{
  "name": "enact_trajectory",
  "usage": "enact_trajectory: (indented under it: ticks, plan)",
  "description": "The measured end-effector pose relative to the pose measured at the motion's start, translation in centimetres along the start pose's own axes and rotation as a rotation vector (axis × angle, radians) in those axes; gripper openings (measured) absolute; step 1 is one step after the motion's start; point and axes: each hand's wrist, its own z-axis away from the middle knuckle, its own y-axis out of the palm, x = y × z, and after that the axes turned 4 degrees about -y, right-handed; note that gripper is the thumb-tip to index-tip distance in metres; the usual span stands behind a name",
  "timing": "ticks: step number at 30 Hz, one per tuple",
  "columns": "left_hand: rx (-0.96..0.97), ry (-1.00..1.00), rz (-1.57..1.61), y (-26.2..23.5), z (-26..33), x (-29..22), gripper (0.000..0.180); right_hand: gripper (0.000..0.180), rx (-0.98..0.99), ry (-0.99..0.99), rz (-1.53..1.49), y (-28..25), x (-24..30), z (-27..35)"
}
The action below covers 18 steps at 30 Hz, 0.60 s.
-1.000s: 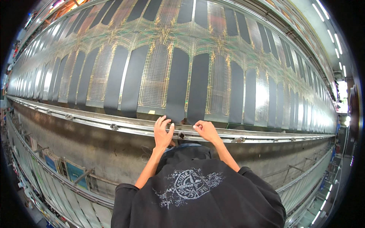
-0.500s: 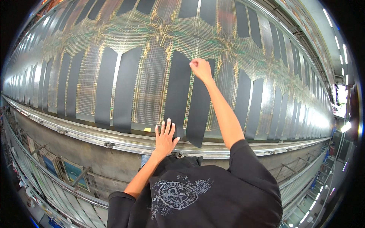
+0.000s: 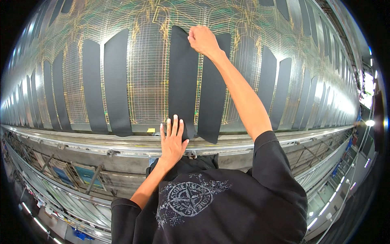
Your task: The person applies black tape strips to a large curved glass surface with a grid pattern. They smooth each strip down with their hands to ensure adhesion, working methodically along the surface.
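Note:
A long dark grey fabric panel [image 3: 182,77] lies on the printed table in front of me, its pointed end away from me. My left hand [image 3: 173,140] rests flat across its near left end, fingers stretched and spread. At the panel's far right corner my right hand [image 3: 203,40] is closed, the fingers curled under. Whether it pinches the fabric corner is hidden. Close on the right lies a matching panel [image 3: 212,97]; its far left part is covered by my right hand and wrist, and its near end hangs over the table's edge.
The long shiny table [image 3: 148,81] bears yellow and green guide lines and several more dark panels, such as a panel pair's right piece [image 3: 117,81]. A small yellow tag [image 3: 151,130] sits by the near edge. A metal rail [image 3: 81,142] runs along the front.
The view has shifted, so the table and panels appear higher in the picture. Both hands stay at about the same places on the panel, the left flat, the right closed.

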Motion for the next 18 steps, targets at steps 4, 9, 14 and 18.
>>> enact_trajectory:
  ticks: [4, 9, 14, 18]
  plan:
    - [-0.014, 0.014, -0.044, -1.3, -0.2, -1.3, 0.079, 0.017, 0.054, 0.026, -0.110, -0.1, -0.3, 0.3]
    - [0.044, 0.104, -0.048, 0.6, -0.5, -0.6, 0.075, 0.020, 0.219, 0.204, -0.273, -2.3, 0.1, 0.1]
    - [0.069, 0.114, -0.116, 0.4, -0.5, -0.5, 0.081, 0.022, 0.396, 0.014, -0.335, -8.1, 5.4, 2.0]
    - [0.075, 0.087, -0.139, 0.7, -0.5, -0.8, 0.085, 0.024, 0.362, -0.045, -0.507, -14.6, 9.4, 3.1]
